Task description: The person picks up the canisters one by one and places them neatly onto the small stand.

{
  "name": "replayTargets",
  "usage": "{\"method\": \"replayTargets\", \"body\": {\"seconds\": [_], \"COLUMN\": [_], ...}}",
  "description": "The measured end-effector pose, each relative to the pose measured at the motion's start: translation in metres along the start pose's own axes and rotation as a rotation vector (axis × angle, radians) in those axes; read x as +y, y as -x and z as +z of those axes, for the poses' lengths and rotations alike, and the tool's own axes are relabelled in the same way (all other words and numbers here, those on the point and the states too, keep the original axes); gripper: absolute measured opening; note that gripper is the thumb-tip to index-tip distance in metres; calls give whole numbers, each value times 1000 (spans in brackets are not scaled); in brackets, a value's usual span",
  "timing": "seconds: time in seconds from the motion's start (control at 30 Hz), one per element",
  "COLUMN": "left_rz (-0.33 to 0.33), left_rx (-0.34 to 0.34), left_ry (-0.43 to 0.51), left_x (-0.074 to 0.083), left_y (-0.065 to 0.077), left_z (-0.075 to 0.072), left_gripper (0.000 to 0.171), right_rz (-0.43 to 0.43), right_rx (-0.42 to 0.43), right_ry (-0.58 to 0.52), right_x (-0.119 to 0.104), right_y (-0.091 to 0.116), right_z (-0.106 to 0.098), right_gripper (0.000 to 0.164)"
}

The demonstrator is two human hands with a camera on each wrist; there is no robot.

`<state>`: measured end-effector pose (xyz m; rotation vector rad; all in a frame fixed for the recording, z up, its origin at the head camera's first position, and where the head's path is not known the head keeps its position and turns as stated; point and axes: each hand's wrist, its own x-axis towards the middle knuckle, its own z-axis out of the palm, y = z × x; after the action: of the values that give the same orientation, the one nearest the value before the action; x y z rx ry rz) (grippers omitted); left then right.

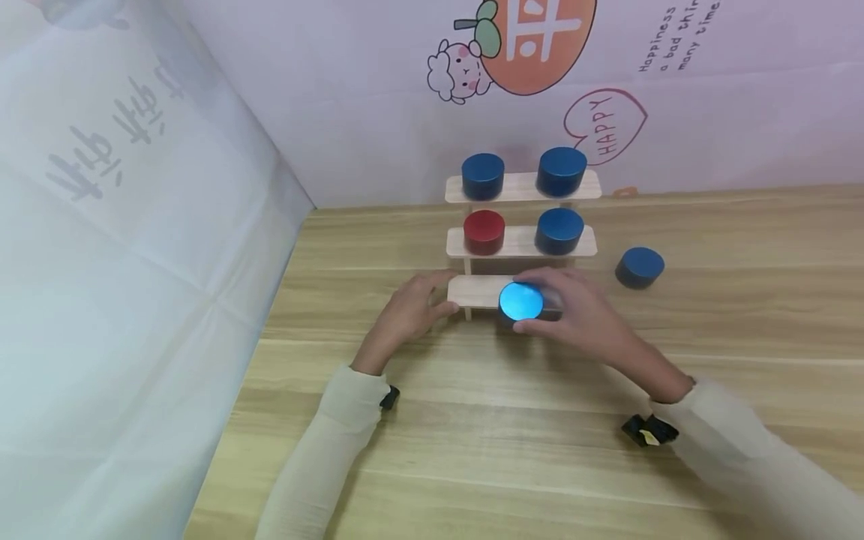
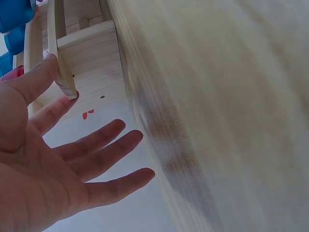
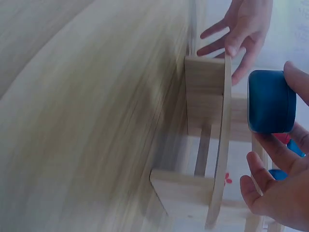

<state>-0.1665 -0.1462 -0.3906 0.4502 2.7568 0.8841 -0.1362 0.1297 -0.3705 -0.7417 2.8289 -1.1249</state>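
Note:
A three-tier wooden display rack (image 1: 475, 291) stands on the table against the back wall. My left hand (image 1: 406, 313) is at the left end of its lowest tier, thumb and index finger on the board's edges, the other fingers spread out. Between thumb and fingers my right hand (image 1: 583, 311) holds a blue round tin (image 1: 520, 301) with a shiny lid. In the right wrist view this tin (image 3: 272, 101) is a small gap above the lowest board. A red tin (image 1: 484, 232) and a blue tin (image 1: 559, 231) sit on the middle tier.
Two blue tins, one left (image 1: 482, 177) and one right (image 1: 562, 172), stand on the top tier. Another blue tin (image 1: 640, 268) is on the wooden table (image 1: 432, 465), right of the rack. White printed cloth (image 1: 364, 112) covers the back and left sides.

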Motion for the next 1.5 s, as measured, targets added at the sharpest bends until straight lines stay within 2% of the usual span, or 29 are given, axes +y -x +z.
{"method": "replayTargets", "body": {"seconds": [0.23,0.4,0.53,0.83,1.5], "left_rz": [-16,-26,-35,-23,-17], "left_rx": [5,5,9,3,17], "left_ry": [-8,-28,-38,-54,-45], "left_x": [1,3,3,1,2], "left_y": [-1,-1,0,0,-1], "left_z": [0,0,0,0,-1], "left_gripper": [54,54,55,56,57], "right_rz": [58,1,-40,40,79], "right_rx": [8,88,121,101,97], "right_ry": [-38,-41,-41,-36,-46], "right_x": [-7,-6,-5,-8,-7], "right_y": [-12,-23,-30,-33,-41], "right_z": [12,24,32,38,44], "right_gripper": [66,66,65,67,71]}}
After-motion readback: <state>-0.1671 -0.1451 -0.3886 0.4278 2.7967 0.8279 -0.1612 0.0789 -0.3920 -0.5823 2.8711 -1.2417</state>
